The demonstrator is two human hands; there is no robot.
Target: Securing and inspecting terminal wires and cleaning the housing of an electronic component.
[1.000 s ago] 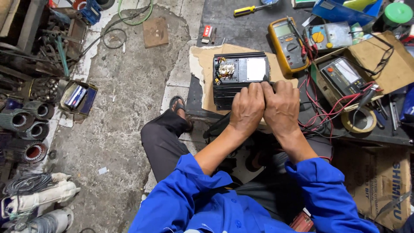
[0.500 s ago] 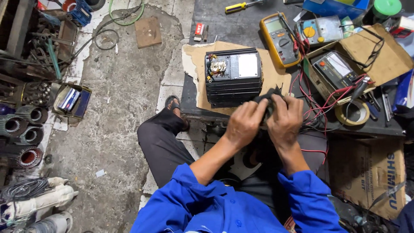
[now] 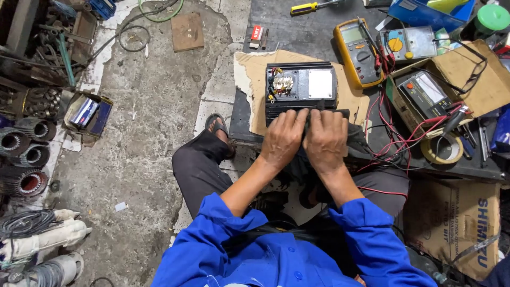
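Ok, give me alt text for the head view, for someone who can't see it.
Seen from above, a person in a blue shirt presses the left hand and right hand side by side against the near edge of a black finned box lying on cardboard, with a yellow multimeter and red test leads to the right.

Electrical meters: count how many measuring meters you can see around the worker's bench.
3. A yellow multimeter lies beyond the black motor housing; a grey-blue meter sits right of it; a dark analogue meter rests in the cardboard box. Clutter may hide others.
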